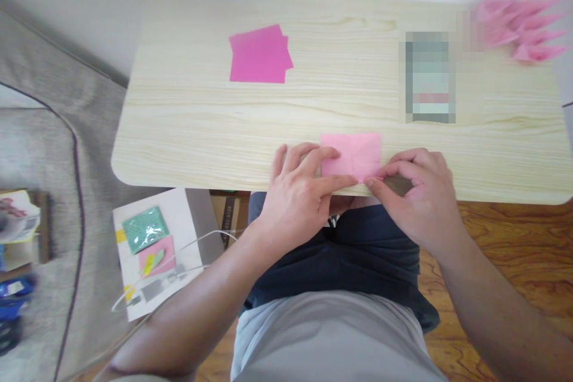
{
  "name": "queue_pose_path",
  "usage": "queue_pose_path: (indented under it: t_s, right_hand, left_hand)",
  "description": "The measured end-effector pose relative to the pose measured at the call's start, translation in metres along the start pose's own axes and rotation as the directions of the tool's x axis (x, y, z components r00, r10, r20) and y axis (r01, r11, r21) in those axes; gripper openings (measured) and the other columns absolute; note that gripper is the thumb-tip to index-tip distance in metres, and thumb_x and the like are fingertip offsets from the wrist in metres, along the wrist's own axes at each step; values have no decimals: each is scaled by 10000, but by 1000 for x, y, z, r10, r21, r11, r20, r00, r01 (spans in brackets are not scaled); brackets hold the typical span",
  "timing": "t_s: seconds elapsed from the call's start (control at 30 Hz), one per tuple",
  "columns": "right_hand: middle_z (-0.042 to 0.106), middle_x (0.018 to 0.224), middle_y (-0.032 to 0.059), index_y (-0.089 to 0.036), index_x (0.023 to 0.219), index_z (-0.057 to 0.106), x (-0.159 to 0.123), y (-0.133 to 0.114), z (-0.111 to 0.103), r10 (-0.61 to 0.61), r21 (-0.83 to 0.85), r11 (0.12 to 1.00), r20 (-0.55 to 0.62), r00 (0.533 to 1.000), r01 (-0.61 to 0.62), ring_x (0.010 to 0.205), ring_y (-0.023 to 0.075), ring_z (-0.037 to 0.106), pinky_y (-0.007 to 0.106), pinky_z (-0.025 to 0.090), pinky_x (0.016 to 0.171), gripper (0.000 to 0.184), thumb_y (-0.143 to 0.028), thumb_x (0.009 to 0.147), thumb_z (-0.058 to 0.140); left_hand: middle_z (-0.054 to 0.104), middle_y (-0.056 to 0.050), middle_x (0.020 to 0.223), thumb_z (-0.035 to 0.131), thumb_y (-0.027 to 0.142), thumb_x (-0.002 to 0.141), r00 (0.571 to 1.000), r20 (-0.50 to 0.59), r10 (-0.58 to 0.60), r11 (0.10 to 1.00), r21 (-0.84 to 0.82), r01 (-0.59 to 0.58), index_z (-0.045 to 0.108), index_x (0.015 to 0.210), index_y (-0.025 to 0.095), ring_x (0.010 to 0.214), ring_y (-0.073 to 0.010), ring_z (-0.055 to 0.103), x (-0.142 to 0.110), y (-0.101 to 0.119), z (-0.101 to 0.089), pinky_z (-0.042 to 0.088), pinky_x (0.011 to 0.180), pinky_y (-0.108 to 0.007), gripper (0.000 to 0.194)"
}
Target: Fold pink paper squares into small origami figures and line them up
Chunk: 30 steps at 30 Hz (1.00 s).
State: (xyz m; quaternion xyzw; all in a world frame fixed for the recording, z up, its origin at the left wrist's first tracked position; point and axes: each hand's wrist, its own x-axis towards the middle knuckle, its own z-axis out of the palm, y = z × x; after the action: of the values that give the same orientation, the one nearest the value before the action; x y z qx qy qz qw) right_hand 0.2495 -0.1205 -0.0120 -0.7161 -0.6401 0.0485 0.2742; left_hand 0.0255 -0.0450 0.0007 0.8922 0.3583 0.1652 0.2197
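A light pink sheet of paper lies flat at the near edge of the wooden table, with a faint crease down its middle. My left hand rests over its left side, fingers spread, the thumb pressing along the near edge. At the near right corner, my right hand pinches the paper between thumb and fingers, where a narrow strip appears folded. Farther back and to the left lies a small stack of darker magenta sheets.
Folded pink paper shapes cluster at the table's far right corner. A blurred-out rectangular device lies nearer. Below left, a white box carries a green packet, pink paper and a white cable, beside a grey sofa.
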Motion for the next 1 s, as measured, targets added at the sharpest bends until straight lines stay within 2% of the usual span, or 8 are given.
queue_pose_path:
  t_s: [0.37,0.67,1.0]
  right_hand:
    - [701,988,55,-267,818,713,2,0,-2,7,14,1000,33,999,-8,969,289,606,499,460,878,142,-376,847,800]
    - [704,1011,64,-255,792,643,-8,-2,5,24,-42,999,-95,995,-28,1009,296,596,497,433,905,167,-352,894,734]
    - [713,1041,67,-249,818,648,-13,0,6,39,-40,998,-93,995,-42,1033,299,591,484,417,914,156,-352,919,705]
  left_hand:
    - [631,45,1468,591,104,921,998,42,51,998,22,-52,794,1162,448,1345,-292,489,2,-8,-8,273,1214,-603,467]
    - [629,51,1477,593,89,906,997,46,56,998,8,-56,793,1160,452,1356,-289,482,3,-12,-8,260,1224,-604,486]
    - [623,55,1493,589,83,913,996,57,67,998,15,-68,791,1164,451,1369,-277,501,2,-13,-10,251,1246,-609,489]
